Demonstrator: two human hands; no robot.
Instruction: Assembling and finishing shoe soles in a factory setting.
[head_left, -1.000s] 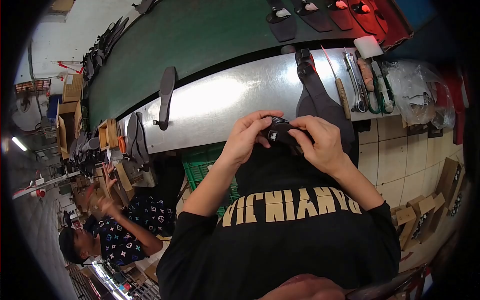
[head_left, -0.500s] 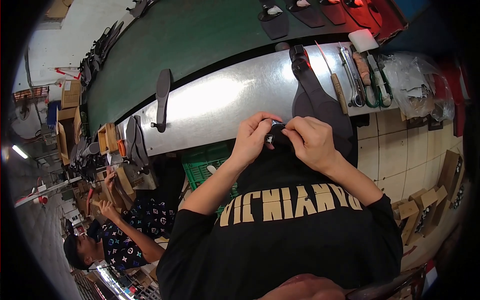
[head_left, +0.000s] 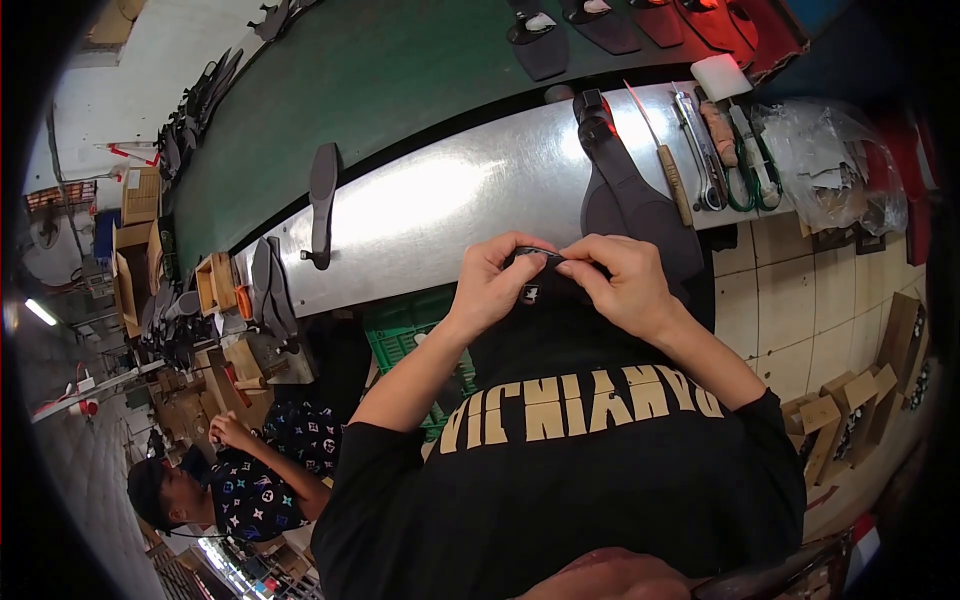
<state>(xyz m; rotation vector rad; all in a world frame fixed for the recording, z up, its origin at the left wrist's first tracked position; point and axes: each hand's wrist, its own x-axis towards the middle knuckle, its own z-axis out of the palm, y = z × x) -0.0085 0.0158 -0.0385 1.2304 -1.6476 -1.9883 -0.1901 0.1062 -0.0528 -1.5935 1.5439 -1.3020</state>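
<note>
A small black strap-like piece [head_left: 542,252] is pinched between my two hands in front of my chest. My left hand [head_left: 492,288] grips its left end with thumb and curled fingers. Just below those fingers shows a dark part with a small white mark [head_left: 530,293]; whether it belongs to the same piece I cannot tell. The fingertips of my right hand [head_left: 628,285] are closed on the strap's right end. Beyond that hand, overlapping dark shoe soles [head_left: 638,215] lie on the metal ledge [head_left: 430,215], with a heel at their far end.
An awl [head_left: 672,180], green-handled scissors [head_left: 762,180], a white block [head_left: 720,76] and a clear plastic bag [head_left: 835,165] lie on the right. Heeled shoes stand on the green belt [head_left: 400,80]. Left are a single sole [head_left: 323,195], a green crate [head_left: 395,325] and a co-worker [head_left: 265,470].
My hands have shifted slightly left, and the strap looks stretched straighter between them. The co-worker's hands have moved away from the piece and tool they were holding.
</note>
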